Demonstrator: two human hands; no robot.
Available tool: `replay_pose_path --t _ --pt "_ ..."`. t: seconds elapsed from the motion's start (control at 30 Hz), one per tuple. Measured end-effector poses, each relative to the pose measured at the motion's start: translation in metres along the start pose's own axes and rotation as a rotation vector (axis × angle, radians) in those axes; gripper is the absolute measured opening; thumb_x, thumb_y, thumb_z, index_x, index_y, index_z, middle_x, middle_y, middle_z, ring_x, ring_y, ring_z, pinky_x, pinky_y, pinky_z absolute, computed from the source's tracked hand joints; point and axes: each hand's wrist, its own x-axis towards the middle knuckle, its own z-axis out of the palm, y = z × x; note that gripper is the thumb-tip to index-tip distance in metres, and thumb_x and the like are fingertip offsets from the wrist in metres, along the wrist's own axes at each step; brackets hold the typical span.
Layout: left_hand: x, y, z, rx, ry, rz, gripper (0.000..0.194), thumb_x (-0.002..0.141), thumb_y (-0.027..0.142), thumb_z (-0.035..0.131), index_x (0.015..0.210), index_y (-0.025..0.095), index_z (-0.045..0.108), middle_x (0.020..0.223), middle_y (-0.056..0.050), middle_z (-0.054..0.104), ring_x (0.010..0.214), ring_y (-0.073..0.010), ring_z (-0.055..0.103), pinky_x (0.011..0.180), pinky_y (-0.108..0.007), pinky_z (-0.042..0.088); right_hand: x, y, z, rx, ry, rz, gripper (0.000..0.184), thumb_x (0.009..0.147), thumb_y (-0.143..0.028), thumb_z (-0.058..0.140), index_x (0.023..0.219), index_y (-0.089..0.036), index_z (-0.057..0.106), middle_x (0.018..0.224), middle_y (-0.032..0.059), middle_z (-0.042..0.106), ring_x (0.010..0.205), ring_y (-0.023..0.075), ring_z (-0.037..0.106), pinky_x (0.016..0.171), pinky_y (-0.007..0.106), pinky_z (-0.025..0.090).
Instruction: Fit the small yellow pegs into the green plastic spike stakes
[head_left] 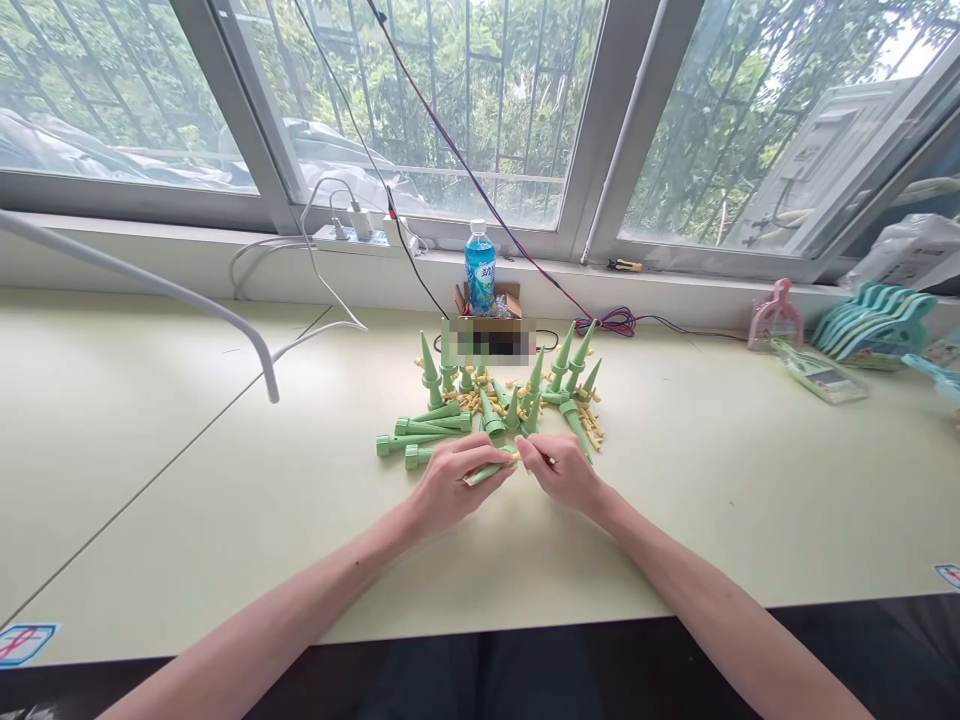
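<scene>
My left hand (459,480) is closed around a green plastic spike (491,471), a cone-shaped piece like a plant watering spike. Close beside it, my right hand (562,468) pinches at a small yellow piece (515,457) at the end of that spike. Its fingertips partly hide the yellow piece. Just beyond both hands, several green spikes (580,358) stand point up, some with yellow bits on them. Others (427,425) lie flat to the left. Loose yellow pieces (471,400) are heaped among them.
Behind the pile, a bottle of blue liquid (480,270) stands at a small cardboard box (513,300). Coiled cable (615,321) lies back right. A power strip (349,238) is on the sill. Pink (776,318) and teal plastic items (874,325) sit far right. A white tube (187,290) crosses at left.
</scene>
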Motion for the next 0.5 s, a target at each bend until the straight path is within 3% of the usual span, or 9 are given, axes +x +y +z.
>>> replay_pose_path --t 0.2,0.5 --pt "0.001 0.0016 0.0019 0.062 0.026 -0.109 0.011 0.087 0.025 0.067 0.097 0.019 0.068 0.069 0.002 0.052 0.056 -0.0089 0.045 0.053 -0.021 0.04 0.0011 -0.0019 -0.0003 0.003 0.01 0.0 0.048 0.103 -0.037 0.035 0.058 -0.019 0.038 0.05 -0.0038 0.035 0.046 0.0088 0.031 0.048 0.025 0.027" --pt "-0.0021 -0.0032 0.0029 0.058 0.025 -0.081 0.017 0.091 0.022 0.063 0.105 0.021 0.072 0.07 0.001 0.05 0.059 -0.0095 0.047 0.054 -0.021 0.041 0.0009 -0.0014 0.0012 -0.002 -0.007 0.0 0.049 0.103 -0.039 0.035 0.059 -0.019 0.042 0.051 -0.0034 0.038 0.047 0.0089 0.034 0.049 0.024 0.029"
